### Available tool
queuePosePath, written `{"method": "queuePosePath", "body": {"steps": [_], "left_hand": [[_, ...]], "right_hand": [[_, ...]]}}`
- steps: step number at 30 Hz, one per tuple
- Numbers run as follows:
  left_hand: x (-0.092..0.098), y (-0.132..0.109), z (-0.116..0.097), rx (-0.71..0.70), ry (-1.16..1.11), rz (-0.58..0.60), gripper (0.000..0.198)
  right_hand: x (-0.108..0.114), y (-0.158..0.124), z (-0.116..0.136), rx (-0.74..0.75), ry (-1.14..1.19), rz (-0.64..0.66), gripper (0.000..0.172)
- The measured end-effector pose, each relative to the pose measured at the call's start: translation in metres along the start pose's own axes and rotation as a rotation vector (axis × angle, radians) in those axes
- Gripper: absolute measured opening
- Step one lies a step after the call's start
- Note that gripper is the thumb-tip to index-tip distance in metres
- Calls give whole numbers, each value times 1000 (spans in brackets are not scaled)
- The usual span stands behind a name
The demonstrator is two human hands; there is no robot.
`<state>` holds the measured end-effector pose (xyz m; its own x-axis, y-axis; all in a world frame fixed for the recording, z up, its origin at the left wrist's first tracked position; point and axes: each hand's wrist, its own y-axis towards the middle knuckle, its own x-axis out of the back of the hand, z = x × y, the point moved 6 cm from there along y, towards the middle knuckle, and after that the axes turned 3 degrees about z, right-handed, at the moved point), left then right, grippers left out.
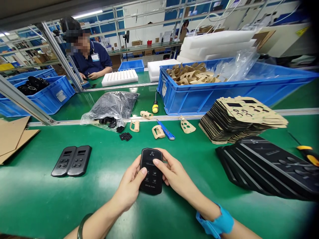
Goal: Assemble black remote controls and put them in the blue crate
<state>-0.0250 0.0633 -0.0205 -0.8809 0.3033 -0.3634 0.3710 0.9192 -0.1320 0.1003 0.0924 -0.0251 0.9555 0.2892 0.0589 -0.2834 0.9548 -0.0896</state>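
A black remote-style panel [151, 171] lies on the green table just in front of me. My left hand [131, 187] grips its left edge, thumb pressed on the face. My right hand [174, 174] holds the right side, its thumb across the panel's upper part. Two more black panels [72, 160] lie side by side to the left. A fanned stack of tan backing sheets [243, 121] stands to the right, and a row of black panels [269, 167] lies in front of it.
Peeled tan backing scraps [158, 131], a blue utility knife [165, 130], a yellow-handled screwdriver [155, 107] and a plastic bag of black parts [112, 106] lie ahead. A blue crate [224, 89] holds scraps. Cardboard [12, 136] sits left. A person in a dark shirt [91, 61] works across.
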Motion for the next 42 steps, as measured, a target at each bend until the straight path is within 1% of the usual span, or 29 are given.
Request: {"method": "queuePosePath", "body": {"steps": [4, 9, 12, 14, 18, 19, 21, 23, 24, 27, 30, 33, 36, 37, 39, 41, 42], "left_hand": [[0, 0, -2, 18, 106, -18, 51], [2, 0, -2, 11, 152, -6, 58], [5, 2, -5, -15, 211, -35, 57], [7, 3, -6, -9, 236, -57, 57], [5, 4, -8, 0, 228, -74, 53], [2, 4, -8, 0, 216, -54, 55], [-6, 3, -8, 13, 197, 8, 68], [-12, 2, -7, 40, 189, 40, 79], [-14, 1, -6, 49, 187, 36, 80], [-14, 0, -5, 60, 173, 7, 75], [-10, 1, -2, 77, 205, -14, 82], [-4, 0, 0, 101, 259, -57, 88], [0, -2, 2, 111, 201, -108, 89], [-1, -2, 2, 108, 145, -103, 88], [-3, -2, 4, 112, 25, -32, 84], [-6, -1, 8, 148, -38, 60, 80], [-5, 0, 10, 174, -42, 85, 80]], "right_hand": [[2, -2, 2, -15, -52, -32, 40], [-2, -6, 5, 31, -141, -45, 36], [-4, -7, 6, 59, -193, -71, 34], [-4, -6, 5, 44, -148, -76, 36], [-1, -3, 2, 12, 48, -90, 40], [0, -3, 2, 16, 73, -99, 40], [1, -3, 2, 21, 88, -112, 40], [0, -3, 2, 22, 86, -112, 39], [-2, -4, 2, 26, 83, -106, 37], [-4, -3, 3, 59, 73, -86, 35], [-4, -1, 2, 90, 59, -87, 35], [-5, -2, 0, 115, 47, -123, 36], [-3, -3, 14, 220, 28, -150, 36], [1, -4, 23, 266, 22, -146, 34], [18, -8, 48, 343, 7, -132, 32], [51, -17, 78, 367, -78, -178, 33], [73, -24, 92, 358, -167, -235, 35]]}}
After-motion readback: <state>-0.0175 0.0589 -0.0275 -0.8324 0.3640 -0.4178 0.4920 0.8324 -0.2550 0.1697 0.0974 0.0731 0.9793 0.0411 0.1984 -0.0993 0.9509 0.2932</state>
